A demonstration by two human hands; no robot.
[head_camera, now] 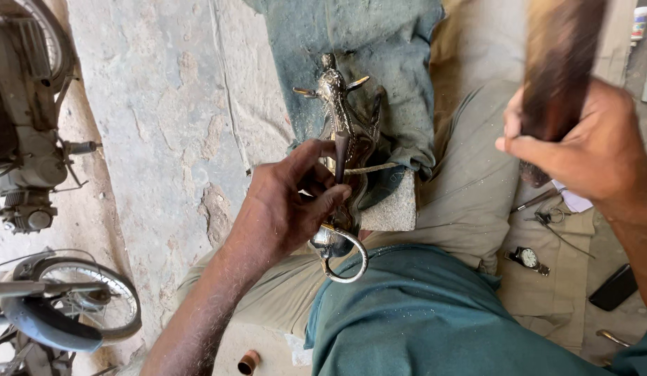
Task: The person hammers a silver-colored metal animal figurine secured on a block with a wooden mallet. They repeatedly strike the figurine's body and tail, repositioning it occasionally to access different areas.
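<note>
The bare grey concrete floor (163,104), cracked and patched, spreads out beyond my left hand (285,202); a tan cloth sheet (476,174) covers it under my legs; a pale stone block (393,209) sits just beside that hand's fingertips, a blue-grey rag (400,76) draped over it; below my right hand (581,146) lie a steel wristwatch (527,259), a thin metal tool (536,200) and a black flat phone (614,287); a small copper tube (249,362) rests near my left forearm.
</note>
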